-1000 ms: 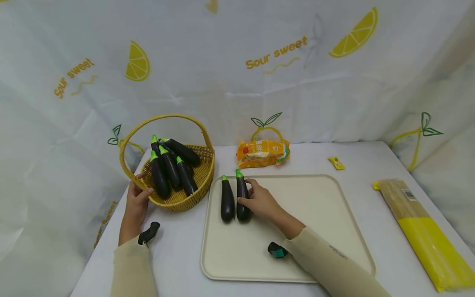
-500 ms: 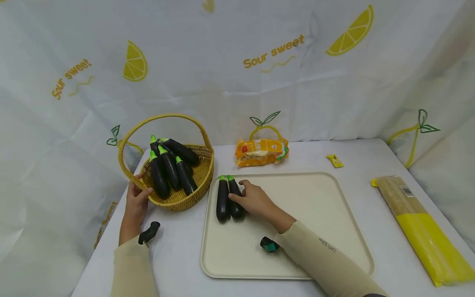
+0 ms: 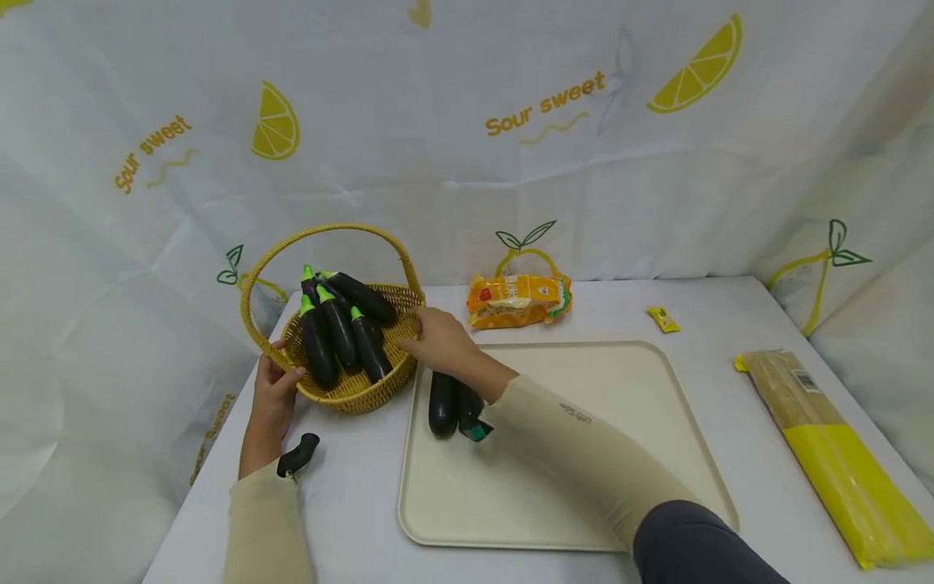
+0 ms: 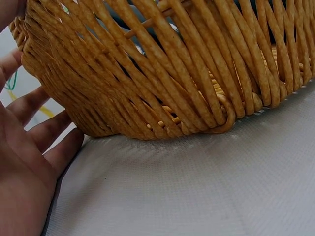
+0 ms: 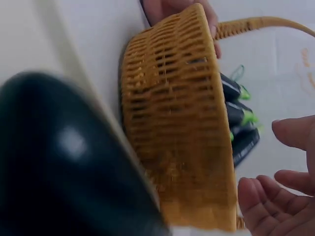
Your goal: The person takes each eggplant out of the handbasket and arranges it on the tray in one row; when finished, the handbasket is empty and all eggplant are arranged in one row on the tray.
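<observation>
A woven basket (image 3: 374,396) with a tall handle holds several dark eggplants (image 3: 319,350) with green stems. My left hand (image 3: 273,399) grips its left rim, with fingers (image 4: 37,105) spread along the outer weave in the left wrist view. At the opposite rim, my right hand (image 3: 443,347) reaches over with thumb and fingers apart and nothing between them. Two more eggplants lie side by side on the beige tray (image 3: 584,470), partly covered by my right forearm. One eggplant (image 5: 74,157) looms large and blurred in the right wrist view.
Behind the tray lies an orange food packet (image 3: 520,300). A small yellow wrapped sweet (image 3: 663,319) sits at the back right. A long yellow and clear package (image 3: 832,454) lies along the right side. A printed white curtain (image 3: 452,178) hangs behind the table.
My right hand has let go of the second eggplant, set beside the first on the tray, and moved left and up to the basket. My left hand stays at the rim.
</observation>
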A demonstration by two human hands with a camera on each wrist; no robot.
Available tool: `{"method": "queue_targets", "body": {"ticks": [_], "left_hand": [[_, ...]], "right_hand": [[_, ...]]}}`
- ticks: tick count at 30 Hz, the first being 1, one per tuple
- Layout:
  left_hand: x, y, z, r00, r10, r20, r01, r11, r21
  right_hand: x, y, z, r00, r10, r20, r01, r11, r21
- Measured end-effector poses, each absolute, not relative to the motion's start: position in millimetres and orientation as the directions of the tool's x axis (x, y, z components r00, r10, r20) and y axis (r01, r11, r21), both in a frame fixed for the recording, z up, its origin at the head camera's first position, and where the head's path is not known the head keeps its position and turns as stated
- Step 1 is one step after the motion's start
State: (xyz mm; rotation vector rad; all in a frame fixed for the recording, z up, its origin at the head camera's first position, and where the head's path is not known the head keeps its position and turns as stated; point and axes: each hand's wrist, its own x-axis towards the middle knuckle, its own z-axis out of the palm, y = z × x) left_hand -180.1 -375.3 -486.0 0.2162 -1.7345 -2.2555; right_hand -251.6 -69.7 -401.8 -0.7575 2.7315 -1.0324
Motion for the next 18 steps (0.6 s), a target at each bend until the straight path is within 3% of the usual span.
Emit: {"method": "queue_targets", "body": {"ticks": [6, 13, 18], "left_hand": [[-177, -375, -490, -0.946, -0.313, 0.088, 0.169, -0.242, 0.955], [-176, -376, -490, -0.945, -0.305, 0.12, 0.199, -0.244, 0.949], [-179, -375, -487, -0.95, -0.303, 0.077, 0.154, -0.24, 0.958]], "right_hand": [[-257, -129, -408, -0.838, -0.544, 0.042, -0.478, 0.695, -0.537], [-263, -163, -415, -0.813, -0.552, -0.186, -0.482, 0.817, -0.316], [-265, -167, -418, -0.809, -0.535, -0.244, -0.457, 0.833, -0.311]]}}
